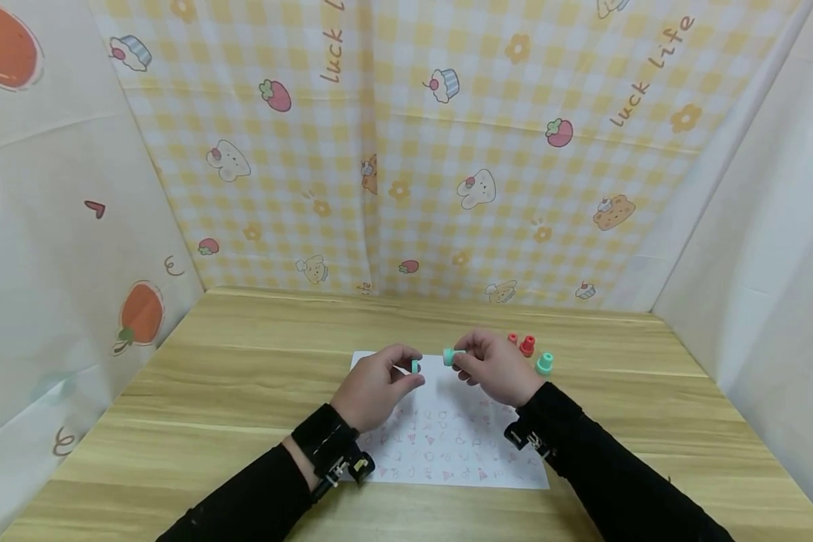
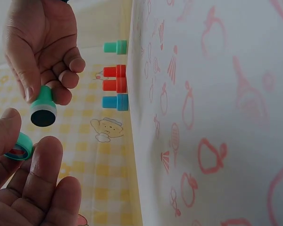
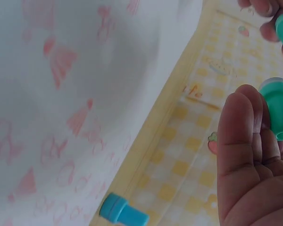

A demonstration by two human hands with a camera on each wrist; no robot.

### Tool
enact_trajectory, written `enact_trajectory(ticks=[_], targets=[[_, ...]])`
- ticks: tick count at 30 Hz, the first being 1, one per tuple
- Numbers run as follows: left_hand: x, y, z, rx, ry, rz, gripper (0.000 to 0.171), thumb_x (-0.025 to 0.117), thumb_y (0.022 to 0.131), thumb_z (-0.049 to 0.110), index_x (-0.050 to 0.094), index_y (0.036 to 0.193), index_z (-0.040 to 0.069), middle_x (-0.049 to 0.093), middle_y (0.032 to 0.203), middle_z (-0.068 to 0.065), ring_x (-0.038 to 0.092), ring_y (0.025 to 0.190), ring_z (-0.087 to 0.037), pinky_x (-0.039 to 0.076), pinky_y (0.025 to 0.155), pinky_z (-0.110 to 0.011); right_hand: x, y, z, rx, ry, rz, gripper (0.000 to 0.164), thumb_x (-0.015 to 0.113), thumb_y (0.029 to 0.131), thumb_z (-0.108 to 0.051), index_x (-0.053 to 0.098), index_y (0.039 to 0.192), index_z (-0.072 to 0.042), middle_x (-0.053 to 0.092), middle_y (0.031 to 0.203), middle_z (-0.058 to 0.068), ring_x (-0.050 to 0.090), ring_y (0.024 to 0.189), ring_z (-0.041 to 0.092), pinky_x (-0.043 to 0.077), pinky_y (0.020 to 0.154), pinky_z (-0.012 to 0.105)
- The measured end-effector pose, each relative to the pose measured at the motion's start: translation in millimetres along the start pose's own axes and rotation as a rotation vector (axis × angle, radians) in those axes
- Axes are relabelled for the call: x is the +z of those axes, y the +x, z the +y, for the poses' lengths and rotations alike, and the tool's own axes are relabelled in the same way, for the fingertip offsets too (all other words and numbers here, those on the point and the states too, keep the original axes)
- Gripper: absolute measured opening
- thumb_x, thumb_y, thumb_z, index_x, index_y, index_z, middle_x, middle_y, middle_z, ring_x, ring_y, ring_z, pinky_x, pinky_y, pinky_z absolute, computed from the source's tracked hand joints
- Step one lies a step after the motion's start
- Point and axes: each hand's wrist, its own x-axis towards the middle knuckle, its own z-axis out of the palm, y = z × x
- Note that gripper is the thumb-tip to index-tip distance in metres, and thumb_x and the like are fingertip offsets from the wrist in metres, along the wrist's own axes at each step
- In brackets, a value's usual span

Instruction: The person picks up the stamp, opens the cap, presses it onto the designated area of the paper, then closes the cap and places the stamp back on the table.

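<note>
My left hand pinches a small green stamp cap between thumb and fingers, its hollow side showing in the left wrist view. Facing it a short way to the right, my right hand pinches a green stamp by its narrow handle. The dark round stamping face is bare and points toward the left hand. Cap and stamp are apart, both held above the far part of a white paper sheet. Rows of pink and red printed figures, such as shuttlecocks, rackets and fruit, cover much of the sheet.
Beyond the right hand stand another green stamp and two red stamps. A blue stamp stands beside them in the left wrist view. Wooden tabletop surrounds the paper; a yellow checked cloth hangs behind.
</note>
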Motion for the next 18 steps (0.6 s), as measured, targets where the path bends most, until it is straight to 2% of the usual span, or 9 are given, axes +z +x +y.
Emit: enact_trajectory(ticks=[6,12,18], targets=[[1.3,0.9,-0.6,-0.004,-0.002,-0.008,0.029,0.074,0.100,0.020,0.069,0.128,0.014,0.072,0.107,0.003,0.070,0.085,-0.006,0.057,0.072,-0.026,7,-7,-4,-0.025,0.029,-0.034,0.013,0.063,0.105,-0.010,0.065,0.113,0.000,0.077,0.100,0.020,0.074,0.089,0.027,0.063,0.079,0.033],[2.1,1.5,-0.4,-0.015,-0.027,-0.023,0.031,0.075,0.100,0.019,0.068,0.129,0.012,0.072,0.108,0.002,0.070,0.087,-0.007,0.057,0.072,-0.026,14,-11,-8,-0.055,0.059,-0.075,0.014,0.064,0.105,-0.010,0.064,0.114,0.001,0.073,0.086,0.012,0.073,0.089,0.030,0.062,0.076,0.029],[2.7,1.8,-0.2,-0.006,-0.036,-0.031,0.030,0.075,0.099,0.020,0.068,0.127,0.012,0.072,0.108,0.003,0.071,0.088,-0.007,0.058,0.074,-0.026,18,-13,-11,-0.064,0.074,-0.085,0.014,0.065,0.105,-0.012,0.065,0.113,-0.001,0.071,0.083,0.008,0.073,0.090,0.035,0.061,0.075,0.028]])
